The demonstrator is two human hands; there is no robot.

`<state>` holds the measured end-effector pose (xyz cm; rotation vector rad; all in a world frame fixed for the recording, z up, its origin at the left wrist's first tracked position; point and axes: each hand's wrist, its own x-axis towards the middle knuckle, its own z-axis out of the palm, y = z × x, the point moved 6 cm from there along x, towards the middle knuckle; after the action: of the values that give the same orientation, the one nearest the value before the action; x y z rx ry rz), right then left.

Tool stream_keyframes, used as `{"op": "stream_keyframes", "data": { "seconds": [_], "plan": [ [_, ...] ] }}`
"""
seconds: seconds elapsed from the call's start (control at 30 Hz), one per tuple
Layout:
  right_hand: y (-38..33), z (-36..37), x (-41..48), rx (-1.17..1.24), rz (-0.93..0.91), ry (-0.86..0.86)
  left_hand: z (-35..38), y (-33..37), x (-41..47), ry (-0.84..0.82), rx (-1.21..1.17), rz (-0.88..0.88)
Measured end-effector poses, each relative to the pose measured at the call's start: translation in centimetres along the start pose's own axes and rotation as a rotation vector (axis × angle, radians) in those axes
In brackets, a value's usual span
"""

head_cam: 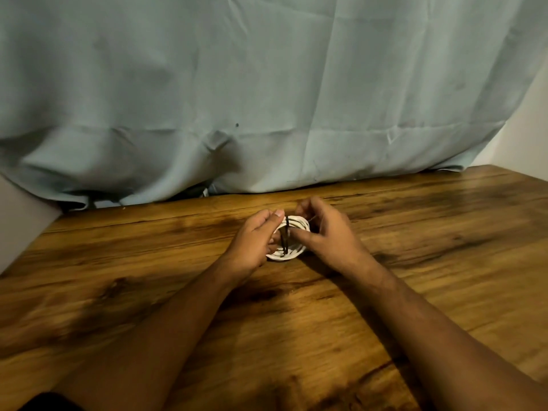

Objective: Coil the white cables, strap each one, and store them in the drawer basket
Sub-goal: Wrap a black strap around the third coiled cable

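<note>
One white cable coil (292,253) wound; you're fitting black strap (286,236) across it, left hand (255,241) gripping left rim, right hand (326,232) pinching right rim. Storing remaining; basket unseen.

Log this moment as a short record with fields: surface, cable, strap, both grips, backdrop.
surface: brown wood-grain table
cable: coiled white cable, held low over the table between both grips; whether it rests on the wood is unclear
strap: thin black strap crossing the coil's left part
left grip: curled round the coil's left side, thumb on top
right grip: fingers curled over the coil's far right edge, thumb beside the strap
backdrop: pale blue-grey cloth hanging behind the table
</note>
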<state>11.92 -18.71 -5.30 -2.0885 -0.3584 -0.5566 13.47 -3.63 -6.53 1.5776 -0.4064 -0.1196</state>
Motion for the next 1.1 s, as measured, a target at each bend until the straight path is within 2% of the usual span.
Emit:
{"op": "stream_keyframes", "data": {
  "seconds": [0.17, 0.23, 0.43, 0.73, 0.9, 1.1],
  "plan": [
    [-2.7, -0.3, -0.5, -0.24, -0.287, 0.027, -0.2, -0.6, 0.3, -0.007, -0.052, -0.081],
    [-3.3, -0.3, -0.6, -0.273, -0.338, 0.038, -0.2, -0.7, 0.4, -0.014, -0.081, -0.105],
    [-4.0, -0.1, -0.9, -0.323, -0.37, 0.053, -0.2, -0.9, 0.5, -0.028, -0.104, -0.114],
    [-5.2, 1.0, -0.9, -0.375, -0.418, -0.014, -1.1, -0.4, 0.8, 0.138, -0.06, 0.03],
    [-4.3, 0.5, -0.5, -0.236, -0.337, 0.015, -1.5, -0.4, 0.9, 0.137, 0.059, 0.089],
    [-4.3, 0.5, -0.4, -0.098, -0.321, 0.026, -2.1, -0.3, 1.4, 0.14, 0.178, 0.199]
  ]
}}
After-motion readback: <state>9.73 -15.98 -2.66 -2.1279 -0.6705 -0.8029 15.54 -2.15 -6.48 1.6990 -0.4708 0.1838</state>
